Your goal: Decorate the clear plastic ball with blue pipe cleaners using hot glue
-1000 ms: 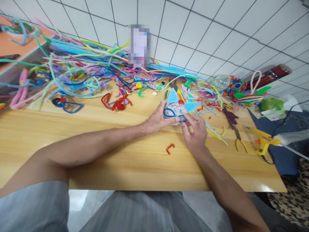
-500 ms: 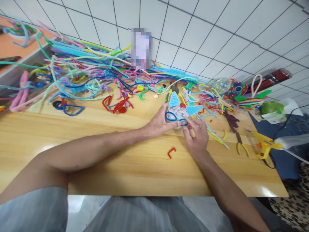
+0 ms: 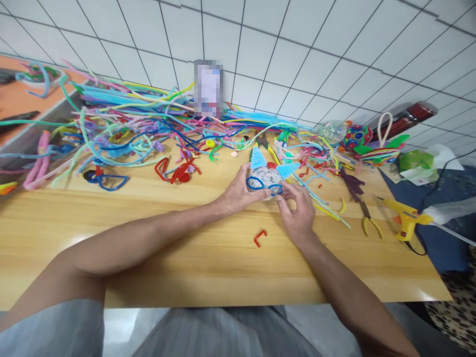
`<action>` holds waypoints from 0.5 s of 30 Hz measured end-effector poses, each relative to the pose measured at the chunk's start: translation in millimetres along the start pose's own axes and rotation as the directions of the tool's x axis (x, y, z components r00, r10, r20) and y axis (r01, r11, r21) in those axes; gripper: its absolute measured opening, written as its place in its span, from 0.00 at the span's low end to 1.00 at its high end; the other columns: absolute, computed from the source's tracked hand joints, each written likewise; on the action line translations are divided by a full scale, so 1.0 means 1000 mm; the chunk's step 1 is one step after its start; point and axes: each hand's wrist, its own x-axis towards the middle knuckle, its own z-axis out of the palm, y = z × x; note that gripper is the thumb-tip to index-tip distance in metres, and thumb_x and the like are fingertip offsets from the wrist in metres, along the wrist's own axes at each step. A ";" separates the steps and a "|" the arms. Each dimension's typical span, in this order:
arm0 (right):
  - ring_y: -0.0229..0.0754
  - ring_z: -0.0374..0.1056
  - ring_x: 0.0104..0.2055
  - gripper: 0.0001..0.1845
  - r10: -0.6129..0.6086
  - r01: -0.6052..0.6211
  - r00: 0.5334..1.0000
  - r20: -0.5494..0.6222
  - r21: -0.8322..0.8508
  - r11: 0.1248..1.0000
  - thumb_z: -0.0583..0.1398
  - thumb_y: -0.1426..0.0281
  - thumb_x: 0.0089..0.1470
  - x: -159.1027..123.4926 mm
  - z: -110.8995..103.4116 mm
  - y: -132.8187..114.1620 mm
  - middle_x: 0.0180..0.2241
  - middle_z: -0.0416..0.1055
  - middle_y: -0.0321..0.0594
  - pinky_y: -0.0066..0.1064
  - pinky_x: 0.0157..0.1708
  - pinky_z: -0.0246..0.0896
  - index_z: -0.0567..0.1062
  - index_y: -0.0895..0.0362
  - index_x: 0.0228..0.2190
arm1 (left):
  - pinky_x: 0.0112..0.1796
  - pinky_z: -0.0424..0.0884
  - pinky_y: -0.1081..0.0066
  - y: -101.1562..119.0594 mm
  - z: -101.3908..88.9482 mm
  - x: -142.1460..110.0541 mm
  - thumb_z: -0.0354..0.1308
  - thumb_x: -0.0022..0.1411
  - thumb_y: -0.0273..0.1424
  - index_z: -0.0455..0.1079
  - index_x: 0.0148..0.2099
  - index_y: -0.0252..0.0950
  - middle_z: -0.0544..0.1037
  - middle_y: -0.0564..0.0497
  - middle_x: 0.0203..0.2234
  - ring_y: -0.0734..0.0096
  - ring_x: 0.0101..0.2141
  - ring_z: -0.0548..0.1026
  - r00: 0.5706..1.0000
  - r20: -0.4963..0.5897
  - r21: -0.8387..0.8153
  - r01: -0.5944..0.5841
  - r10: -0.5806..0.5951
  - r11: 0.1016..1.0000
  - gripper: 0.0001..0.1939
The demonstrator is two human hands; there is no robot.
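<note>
A grey-white mottled ball with two light-blue pipe-cleaner ears and a small red piece between them is held above the table. My left hand grips it from the left, thumb across its lower front. Two dark-blue pipe-cleaner loops lie against its front like glasses. My right hand pinches at the outer end of the right loop, thumb and forefinger together; the exact contact is partly hidden. Below the hands, a bent red pipe-cleaner piece lies on the table.
Heaped pipe cleaners line the back by the tiled wall, with a blurred-out phone-like panel standing there. Yellow-handled pliers, a yellow glue gun and a colourful pipe-cleaner figure are at the right.
The camera view has tilted and shifted slightly. My right fingers have moved a little on the right blue loop, which shows more now. My left hand keeps its hold on the ball.
</note>
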 end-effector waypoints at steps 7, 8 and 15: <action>0.47 0.82 0.42 0.16 0.092 -0.091 0.996 -0.009 0.076 0.993 0.67 0.66 0.70 0.000 0.001 0.002 0.48 0.85 0.45 0.40 0.39 0.83 0.81 0.50 0.57 | 0.67 0.75 0.49 0.001 0.007 0.002 0.78 0.55 0.45 0.57 0.66 0.37 0.77 0.36 0.63 0.48 0.64 0.78 0.996 -0.071 0.014 0.048 -0.047 0.999 0.46; 0.47 0.82 0.41 0.16 0.109 -0.108 0.994 -0.008 0.081 0.991 0.67 0.66 0.69 -0.001 0.001 0.003 0.48 0.85 0.45 0.41 0.40 0.83 0.82 0.50 0.57 | 0.66 0.76 0.49 0.001 0.009 0.002 0.79 0.54 0.45 0.57 0.67 0.37 0.77 0.36 0.62 0.48 0.63 0.79 0.994 -0.088 0.002 0.063 -0.063 0.998 0.48; 0.48 0.83 0.42 0.16 0.167 -0.166 0.986 0.007 0.156 0.974 0.67 0.66 0.69 -0.003 0.002 0.006 0.49 0.85 0.46 0.43 0.43 0.85 0.82 0.51 0.56 | 0.64 0.77 0.50 -0.005 0.022 -0.002 0.82 0.51 0.45 0.62 0.66 0.37 0.77 0.37 0.62 0.48 0.61 0.79 0.969 -0.232 -0.013 0.083 -0.083 0.996 0.49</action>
